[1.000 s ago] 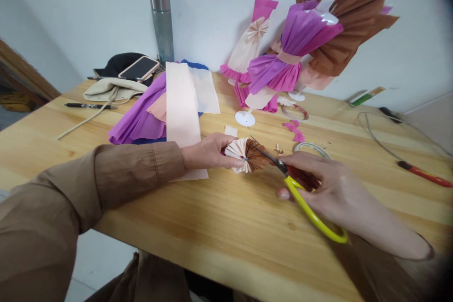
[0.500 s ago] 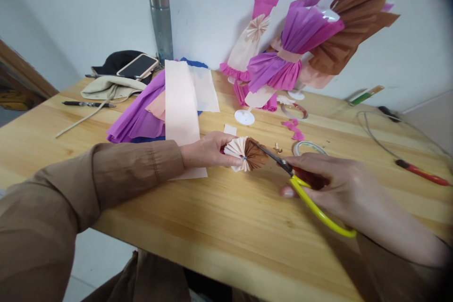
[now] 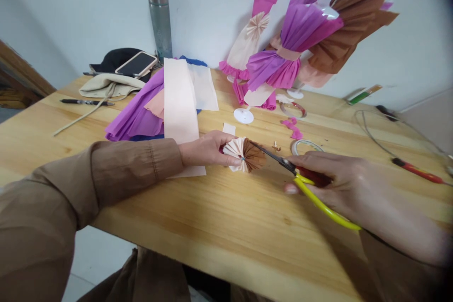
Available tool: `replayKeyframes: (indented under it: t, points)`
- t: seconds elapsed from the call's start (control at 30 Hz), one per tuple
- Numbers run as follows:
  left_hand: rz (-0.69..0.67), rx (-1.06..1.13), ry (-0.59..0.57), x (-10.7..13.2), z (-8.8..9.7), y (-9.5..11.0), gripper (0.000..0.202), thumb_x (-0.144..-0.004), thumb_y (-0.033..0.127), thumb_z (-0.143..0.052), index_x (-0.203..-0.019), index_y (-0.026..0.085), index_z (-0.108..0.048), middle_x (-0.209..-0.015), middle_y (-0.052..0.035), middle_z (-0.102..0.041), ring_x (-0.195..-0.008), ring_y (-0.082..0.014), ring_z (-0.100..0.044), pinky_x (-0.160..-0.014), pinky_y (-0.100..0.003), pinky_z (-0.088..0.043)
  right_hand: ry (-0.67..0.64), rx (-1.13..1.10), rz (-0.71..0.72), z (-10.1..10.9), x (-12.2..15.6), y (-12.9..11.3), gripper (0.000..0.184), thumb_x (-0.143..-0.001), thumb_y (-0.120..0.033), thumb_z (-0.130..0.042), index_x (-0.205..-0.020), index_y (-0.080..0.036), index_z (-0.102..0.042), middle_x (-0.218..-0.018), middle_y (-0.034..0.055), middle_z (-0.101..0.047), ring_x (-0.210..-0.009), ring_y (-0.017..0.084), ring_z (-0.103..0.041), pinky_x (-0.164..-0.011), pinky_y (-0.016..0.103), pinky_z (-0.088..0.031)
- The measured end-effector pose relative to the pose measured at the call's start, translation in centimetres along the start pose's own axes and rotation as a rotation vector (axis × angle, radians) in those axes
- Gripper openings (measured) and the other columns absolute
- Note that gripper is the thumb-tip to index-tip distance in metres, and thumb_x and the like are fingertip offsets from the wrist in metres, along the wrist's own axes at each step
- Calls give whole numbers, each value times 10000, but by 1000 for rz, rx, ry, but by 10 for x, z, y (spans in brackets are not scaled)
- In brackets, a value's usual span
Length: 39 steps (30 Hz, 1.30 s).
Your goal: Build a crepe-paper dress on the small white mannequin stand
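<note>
Just above the table, my left hand (image 3: pixel 215 148) pinches a small round pleated paper rosette (image 3: pixel 250 155) by its cream half. The rosette's other half is brown, and a small blue tie shows at its centre. My right hand (image 3: pixel 329 179) is closed around the yellow handles of a pair of scissors (image 3: pixel 278 156). The dark blades point left and their tip touches or overlaps the upper brown edge. Whether the blades are parted I cannot tell. A small cream paper scrap (image 3: pixel 229 128) lies just behind my left hand.
Cream paper strips (image 3: pixel 180 104) and folded purple paper (image 3: pixel 138 108) lie left of centre. Paper-dressed doll forms (image 3: pixel 297 42) stand at the back right. A tape roll (image 3: pixel 306 146), a red-handled tool (image 3: pixel 417 171), a pen (image 3: pixel 87 102), a phone (image 3: pixel 137 64) and a flask (image 3: pixel 160 19) are around.
My right hand and the scissor handles have shifted slightly to the right and turned a little. My left hand still holds the rosette, almost unmoved. The whole view has shifted slightly.
</note>
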<state>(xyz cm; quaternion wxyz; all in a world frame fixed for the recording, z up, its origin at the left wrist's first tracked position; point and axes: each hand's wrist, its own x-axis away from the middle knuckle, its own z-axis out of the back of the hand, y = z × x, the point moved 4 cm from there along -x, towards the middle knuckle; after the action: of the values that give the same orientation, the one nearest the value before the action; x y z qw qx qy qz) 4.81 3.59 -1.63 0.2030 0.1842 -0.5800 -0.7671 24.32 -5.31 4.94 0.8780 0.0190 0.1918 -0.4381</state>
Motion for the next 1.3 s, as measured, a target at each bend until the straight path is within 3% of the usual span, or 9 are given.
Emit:
replayKeyframes:
  t: [0.2, 0.43, 0.7, 0.9, 1.1, 1.3]
  points:
    - [5, 10, 4, 0, 0, 1, 197, -753, 246, -729, -877, 101, -681, -850, -69, -743, -808, -144, -679, -706, -224, -522, -128, -84, -94, -5, 4, 3, 461, -928, -464, -561, -1243, -142, -655, -634, -4, -540, -480, 124, -481, -450, 239, -392]
    - [11, -24, 13, 0, -1, 0, 187, -746, 250, -733, -877, 125, -688, -817, -37, -733, -794, -132, -663, -716, -230, -518, -123, -115, -102, -12, 5, 2, 543, -902, -434, -613, -1394, -209, -566, -666, -6, -528, -523, 144, -481, -471, 252, -400]
    - [-66, -137, 7, -1, -3, 3, 125, -744, 240, -716, -761, 132, -656, -690, 17, -648, -625, -73, -534, -597, -182, -411, -163, -112, -97, -14, 2, -1, 555, -913, -456, -592, -1401, -195, -542, -763, 37, -598, -573, 158, -523, -518, 275, -444]
    - [-94, -210, 17, 0, -5, 5, 165, -765, 280, -707, -765, 124, -652, -681, 18, -605, -641, -75, -502, -597, -180, -382, -168, -93, -66, -15, -2, -8, 478, -940, -460, -540, -1316, -167, -581, -941, 116, -676, -690, 200, -601, -588, 316, -501]
    - [-83, -216, 17, 0, -5, 6, 157, -747, 273, -718, -785, 136, -652, -688, 26, -596, -635, -76, -495, -609, -182, -385, -164, -119, -89, -12, -2, -9, 508, -908, -476, -587, -1355, -236, -577, -968, 104, -693, -691, 202, -631, -601, 328, -527]
    - [-102, -264, 6, 0, -6, 5, 165, -774, 296, -685, -786, 138, -638, -690, 24, -576, -638, -76, -493, -614, -183, -384, -164, -113, -102, -10, -2, -9, 524, -905, -492, -577, -1359, -231, -595, -999, 130, -707, -707, 220, -644, -618, 347, -534]
